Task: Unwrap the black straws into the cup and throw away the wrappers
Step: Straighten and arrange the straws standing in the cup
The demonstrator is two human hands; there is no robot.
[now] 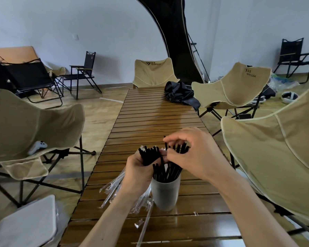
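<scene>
Room: pale walls and beige folding chairs (pixel 234 86) are surrounding a long slatted wooden worktop (pixel 150 122), with a black bag (pixel 181 94) lying at its far end.
Cup: a grey cup (pixel 165 192) is standing upright on the worktop, black straws (pixel 168 171) sticking up out of it.
Left hand: the left hand (pixel 141 168) is curling its grip around a bundle of wrapped straws (pixel 149 155), held just above and left of the cup; clear wrapper ends are trailing below the wrist.
Right hand: the right hand (pixel 191 150) is hovering directly over the cup, thumb and fingertips closing in a pinch on one thin straw at the top of the bundle.
Wrappers: loose clear wrappers (pixel 112 188) are lying on the worktop left of the cup.
</scene>
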